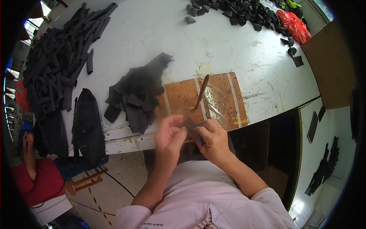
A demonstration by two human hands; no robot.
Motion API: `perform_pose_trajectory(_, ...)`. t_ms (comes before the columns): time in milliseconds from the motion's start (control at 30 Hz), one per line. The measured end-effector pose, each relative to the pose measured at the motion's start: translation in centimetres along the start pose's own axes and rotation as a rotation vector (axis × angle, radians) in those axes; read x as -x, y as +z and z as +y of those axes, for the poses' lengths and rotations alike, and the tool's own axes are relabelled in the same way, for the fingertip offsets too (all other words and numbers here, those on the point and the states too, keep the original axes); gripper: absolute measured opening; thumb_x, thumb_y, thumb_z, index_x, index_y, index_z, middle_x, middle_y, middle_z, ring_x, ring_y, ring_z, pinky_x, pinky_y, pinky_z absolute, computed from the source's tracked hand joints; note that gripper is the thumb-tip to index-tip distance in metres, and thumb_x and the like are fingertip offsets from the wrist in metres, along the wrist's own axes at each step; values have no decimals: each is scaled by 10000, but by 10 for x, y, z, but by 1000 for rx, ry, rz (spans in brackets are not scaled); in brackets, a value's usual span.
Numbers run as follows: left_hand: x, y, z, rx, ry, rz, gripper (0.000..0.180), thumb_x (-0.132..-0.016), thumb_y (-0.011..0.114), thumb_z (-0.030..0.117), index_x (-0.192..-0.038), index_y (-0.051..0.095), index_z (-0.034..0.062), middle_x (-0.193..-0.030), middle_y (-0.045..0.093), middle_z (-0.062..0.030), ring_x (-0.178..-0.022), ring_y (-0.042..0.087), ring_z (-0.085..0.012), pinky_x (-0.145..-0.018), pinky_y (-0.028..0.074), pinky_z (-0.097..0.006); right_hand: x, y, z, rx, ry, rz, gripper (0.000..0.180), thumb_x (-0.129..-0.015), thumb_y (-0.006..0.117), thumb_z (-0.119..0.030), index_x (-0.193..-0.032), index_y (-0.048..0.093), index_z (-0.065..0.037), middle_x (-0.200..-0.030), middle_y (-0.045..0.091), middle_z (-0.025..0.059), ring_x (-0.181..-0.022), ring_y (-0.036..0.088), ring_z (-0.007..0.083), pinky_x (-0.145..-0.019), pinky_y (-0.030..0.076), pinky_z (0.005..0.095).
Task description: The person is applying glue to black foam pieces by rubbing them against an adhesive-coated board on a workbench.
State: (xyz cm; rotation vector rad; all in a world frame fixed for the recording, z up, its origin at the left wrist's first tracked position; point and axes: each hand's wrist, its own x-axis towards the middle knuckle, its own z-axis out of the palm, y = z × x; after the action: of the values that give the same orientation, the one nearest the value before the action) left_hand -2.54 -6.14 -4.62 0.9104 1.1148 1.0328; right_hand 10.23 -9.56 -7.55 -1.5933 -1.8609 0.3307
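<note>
At the table's front edge, my right hand (214,140) is closed on a small dark fabric piece (191,124), pinched between thumb and fingers. Beside it is my left hand (169,134), thumb tip against or very near the same piece; its fingers are smeared by motion, so its grip cannot be made out. Just beyond both hands, a brown pointed stick (202,91) stands up from a worn brown board (223,89) banded with pale tape. A loose pile of dark flat fabric pieces (139,89) lies left of the board, partly overlapping its edge.
A large heap of dark fabric strips (57,63) covers the table's far left, near a black bundle (88,126). Small folded dark pieces (244,13) and a red plastic bag (294,26) lie at the back right. Cardboard (328,65) stands right; another person's red-clothed body (40,175) is at left.
</note>
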Motion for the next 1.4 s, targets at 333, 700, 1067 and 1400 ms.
perform_pose_trajectory(333,-6,-18,-10,16,-79,-189,99,-837,538,64,-918,558,10,-729,577,-11,-640,537,-52,-576,446,-175,6,-11,-5,-829,387,-10,151,-703,664,-66,-816,587,-2,-732,529,110,-625,517,219,-548,414,287)
perform_pose_trajectory(700,-3,-14,-12,155,-131,-176,93,-844,532,73,-898,579,13,-861,601,-50,-671,563,-86,-612,463,-196,10,-8,-2,-430,171,145,173,-608,687,11,-751,597,-23,-673,544,80,-613,522,248,-517,414,313)
perform_pose_trajectory(1067,5,-3,-16,49,115,-110,76,-839,541,48,-867,587,-6,-917,566,-55,-701,532,-74,-629,452,-199,4,-11,-10,-497,216,69,127,-672,680,0,-777,613,-20,-713,559,67,-581,538,142,-511,430,226)
perform_pose_trajectory(1400,5,-9,-10,46,-54,-156,83,-828,551,42,-894,573,-3,-851,574,-30,-631,514,-51,-580,427,-174,5,-12,-5,-411,133,78,144,-683,684,-36,-805,612,-14,-727,567,63,-611,554,160,-536,436,245)
